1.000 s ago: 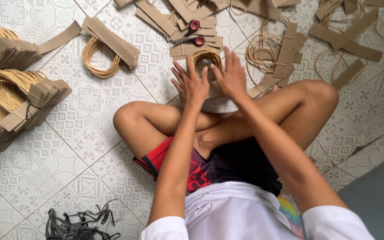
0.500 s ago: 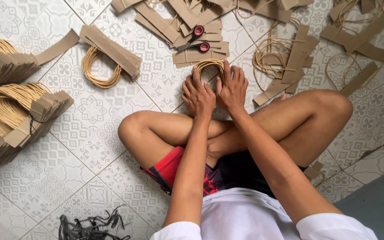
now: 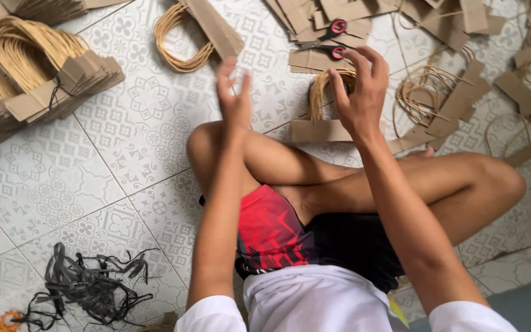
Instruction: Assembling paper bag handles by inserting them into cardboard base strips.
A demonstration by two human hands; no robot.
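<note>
Both hands were out in front of the crossed legs [image 3: 364,184], above the patterned tile floor [image 3: 124,154]. The right hand [image 3: 359,92] was closed on a bundle of paper handles [image 3: 322,114], its fingers curled over the tan cord loops while the brown card strip at the bundle's base stood on the tiles just beyond the knee. The left hand [image 3: 233,92] was lifted, open and blurred, holding nothing, its fingers pointing away from the body and apart from the bundle.

Just beyond the right hand, red-handled scissors [image 3: 330,43] lay on loose brown card strips [image 3: 314,18]. To the right of the bundle, more cord loops and strips [image 3: 437,104] were scattered over the tiles. Beyond the left hand lay a single handle bunch [image 3: 198,37], its loops spread to the left of its strip. At far left, stacked handle bundles [image 3: 38,80] lay fanned in rows. Near the left elbow, a tangle of black straps [image 3: 90,289] sat on the floor.
</note>
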